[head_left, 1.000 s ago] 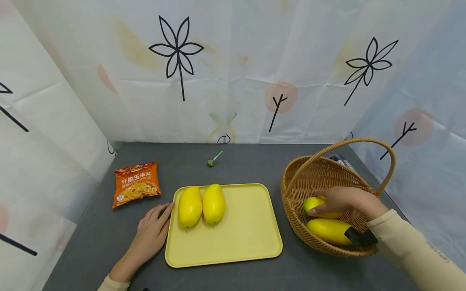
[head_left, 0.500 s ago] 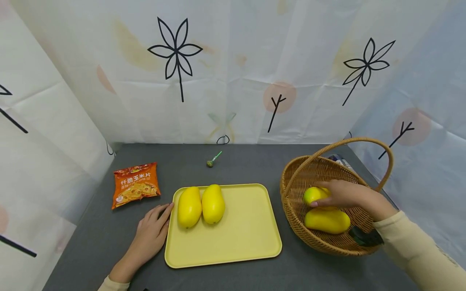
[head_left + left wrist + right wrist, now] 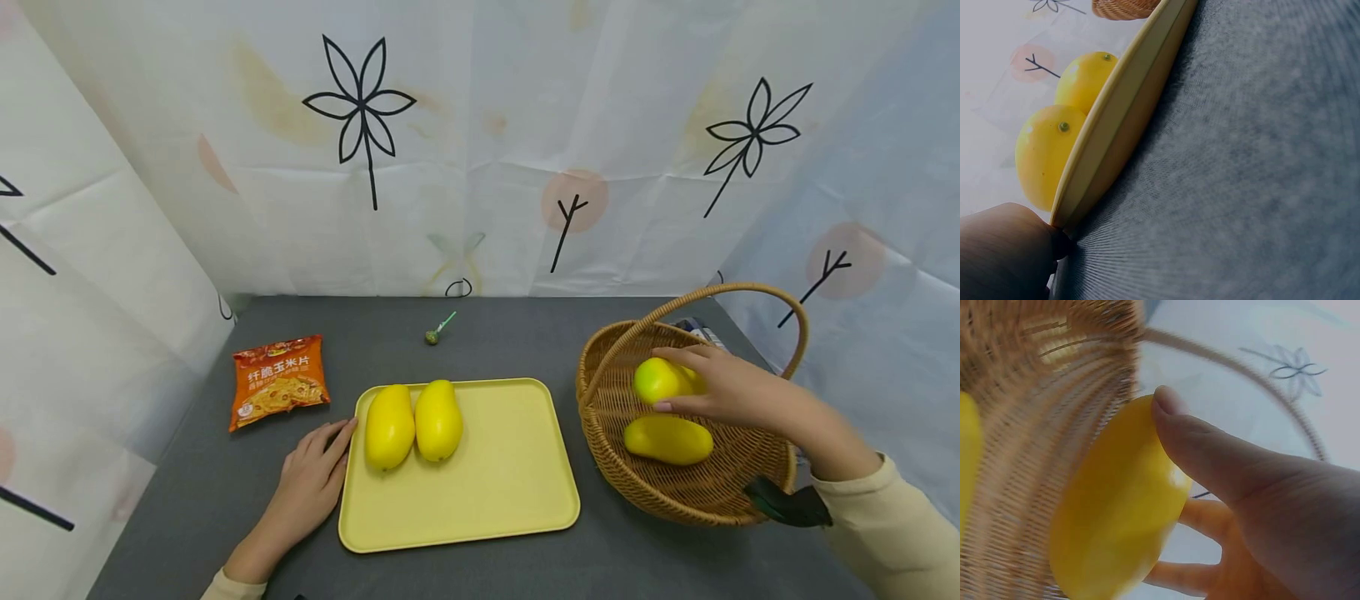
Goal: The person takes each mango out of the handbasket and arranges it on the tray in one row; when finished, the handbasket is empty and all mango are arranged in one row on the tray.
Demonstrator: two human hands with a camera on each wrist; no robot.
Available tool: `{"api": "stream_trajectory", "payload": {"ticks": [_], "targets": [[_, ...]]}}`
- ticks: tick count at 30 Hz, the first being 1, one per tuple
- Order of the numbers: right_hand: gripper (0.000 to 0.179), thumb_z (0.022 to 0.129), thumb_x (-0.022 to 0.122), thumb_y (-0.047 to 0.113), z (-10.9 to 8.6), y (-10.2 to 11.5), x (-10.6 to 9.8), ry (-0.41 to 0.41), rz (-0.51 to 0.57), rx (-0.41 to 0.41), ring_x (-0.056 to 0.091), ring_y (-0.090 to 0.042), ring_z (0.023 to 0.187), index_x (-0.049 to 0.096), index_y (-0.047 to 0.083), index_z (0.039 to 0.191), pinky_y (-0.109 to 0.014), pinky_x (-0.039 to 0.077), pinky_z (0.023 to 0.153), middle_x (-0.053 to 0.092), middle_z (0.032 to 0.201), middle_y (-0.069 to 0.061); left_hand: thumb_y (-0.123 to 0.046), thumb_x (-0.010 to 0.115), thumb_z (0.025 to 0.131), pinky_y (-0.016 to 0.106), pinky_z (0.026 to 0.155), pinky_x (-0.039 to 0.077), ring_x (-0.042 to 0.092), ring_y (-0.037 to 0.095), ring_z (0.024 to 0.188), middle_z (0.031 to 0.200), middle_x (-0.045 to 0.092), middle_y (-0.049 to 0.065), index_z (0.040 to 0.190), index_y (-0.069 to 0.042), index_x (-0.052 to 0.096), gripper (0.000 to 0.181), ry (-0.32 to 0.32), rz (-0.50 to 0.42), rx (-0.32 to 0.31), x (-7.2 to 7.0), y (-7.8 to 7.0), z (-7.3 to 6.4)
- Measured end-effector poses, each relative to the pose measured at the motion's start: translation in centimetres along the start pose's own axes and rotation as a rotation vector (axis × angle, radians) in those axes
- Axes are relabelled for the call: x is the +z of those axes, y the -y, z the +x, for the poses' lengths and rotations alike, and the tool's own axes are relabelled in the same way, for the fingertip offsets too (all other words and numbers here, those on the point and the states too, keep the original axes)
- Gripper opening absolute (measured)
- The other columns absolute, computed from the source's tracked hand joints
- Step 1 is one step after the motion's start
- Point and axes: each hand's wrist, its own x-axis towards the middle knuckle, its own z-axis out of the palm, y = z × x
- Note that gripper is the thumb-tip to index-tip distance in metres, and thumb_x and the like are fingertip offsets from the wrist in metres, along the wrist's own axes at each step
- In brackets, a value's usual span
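My right hand (image 3: 731,387) grips a yellow mango (image 3: 660,381) with a greenish end, raised over the wicker basket (image 3: 609,450). In the right wrist view, the thumb lies along one side of this mango (image 3: 1116,506) and other fingers show at its far side. A second mango (image 3: 667,440) lies lower in the basket. My left hand (image 3: 311,483) rests on the dark tabletop, fingertips touching the left rim of the yellow tray (image 3: 517,467). Two mangoes, one on the left (image 3: 389,427) and one beside it (image 3: 438,421), lie in the tray's upper left.
An orange snack bag (image 3: 279,382) lies left of the tray. Beyond the tray is a lollipop (image 3: 432,337) with a green stick. The basket's arched handle (image 3: 750,288) stands upright. A partly hidden packet (image 3: 699,328) sits behind the basket. A printed cloth (image 3: 465,167) backs the table.
My right hand has lifted the mango up and slightly right from the basket's inside, uncovering the second mango. The left hand and tray stay where they were.
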Motion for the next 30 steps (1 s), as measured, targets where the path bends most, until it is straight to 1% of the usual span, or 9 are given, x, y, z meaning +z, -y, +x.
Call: {"api": "stream_trajectory", "payload": {"ticks": [3,7,11,14,16,19,22,26,30], "targets": [[0.080,0.084,0.064,0.056,-1.2,0.8,-0.8,-0.030,-0.001,-0.016,0.039,-0.057,0.123,0.041,0.009,0.145,-0.062,0.045,0.084,0.034,0.143,-0.033,-0.012,0.057,0.096,0.061,0.091,0.030,0.036,0.038,0.129,0.140,0.045,0.013,0.148,-0.016,0.039,0.055,-0.004,-0.003,0.005,0.0,0.0,0.0],[0.080,0.082,0.065,0.056,-3.0,2.2,-1.6,-0.060,-0.002,-0.051,0.051,-0.053,0.114,0.040,0.016,0.146,-0.054,0.051,0.078,0.025,0.148,-0.033,-0.012,0.056,0.096,0.061,0.092,0.030,0.036,0.038,0.129,0.140,0.045,0.013,0.149,-0.016,0.038,0.056,-0.003,-0.004,0.006,0.0,-0.1,0.0],[0.080,0.078,0.073,0.050,-4.6,3.7,-2.0,-0.130,-0.039,-0.088,0.059,-0.046,0.107,0.041,0.023,0.145,-0.044,0.055,0.070,0.028,0.148,-0.027,-0.012,0.056,0.096,0.061,0.092,0.030,0.036,0.038,0.129,0.140,0.045,0.013,0.149,-0.016,0.038,0.055,0.004,-0.002,-0.002,-0.1,-0.1,0.0],[0.081,0.073,0.081,0.043,-5.5,5.0,-1.9,-0.235,-0.083,-0.162,0.057,-0.046,0.112,0.044,0.028,0.143,-0.040,0.056,0.065,0.032,0.148,-0.021,-0.013,0.056,0.096,0.061,0.092,0.030,0.036,0.038,0.129,0.140,0.045,0.013,0.149,-0.017,0.038,0.055,0.009,-0.002,-0.008,-0.1,-0.1,0.0],[0.082,0.070,0.083,0.042,-5.7,5.9,-1.8,-0.323,-0.109,-0.254,0.054,-0.046,0.116,0.045,0.027,0.141,-0.038,0.056,0.065,0.035,0.146,-0.018,-0.013,0.056,0.096,0.061,0.092,0.030,0.036,0.038,0.129,0.140,0.045,0.013,0.149,-0.017,0.038,0.055,0.010,-0.001,-0.010,-0.1,-0.1,0.0],[0.078,0.073,0.072,0.055,-5.7,7.4,-1.5,-0.420,-0.136,-0.382,0.049,-0.041,0.122,0.047,0.027,0.141,-0.040,0.057,0.071,0.037,0.147,-0.014,-0.012,0.056,0.096,0.061,0.092,0.030,0.036,0.038,0.129,0.140,0.045,0.014,0.149,-0.017,0.039,0.055,0.008,-0.001,-0.010,-0.2,-0.1,0.0],[0.075,0.077,0.064,0.059,-5.5,8.8,-1.2,-0.436,-0.130,-0.481,0.048,-0.034,0.123,0.047,0.024,0.141,-0.043,0.055,0.077,0.037,0.148,-0.012,-0.012,0.056,0.096,0.061,0.091,0.030,0.036,0.038,0.129,0.140,0.046,0.014,0.148,-0.016,0.039,0.055,0.003,-0.003,-0.004,-0.2,-0.1,0.0],[0.076,0.076,0.072,0.051,-5.2,10.5,-0.5,-0.408,-0.106,-0.544,0.045,-0.028,0.126,0.046,0.025,0.143,-0.045,0.053,0.082,0.034,0.150,-0.011,-0.012,0.056,0.096,0.062,0.092,0.030,0.036,0.038,0.128,0.140,0.046,0.013,0.148,-0.016,0.039,0.055,-0.003,-0.006,0.002,-0.2,-0.1,0.0],[0.070,0.080,0.066,0.053,-4.6,11.7,0.4,-0.403,-0.084,-0.601,0.040,-0.028,0.131,0.047,0.026,0.141,-0.046,0.052,0.086,0.033,0.151,-0.011,-0.012,0.056,0.096,0.062,0.091,0.030,0.037,0.038,0.128,0.139,0.046,0.014,0.148,-0.016,0.040,0.054,-0.008,-0.005,0.005,-0.1,-0.1,0.0]]}}
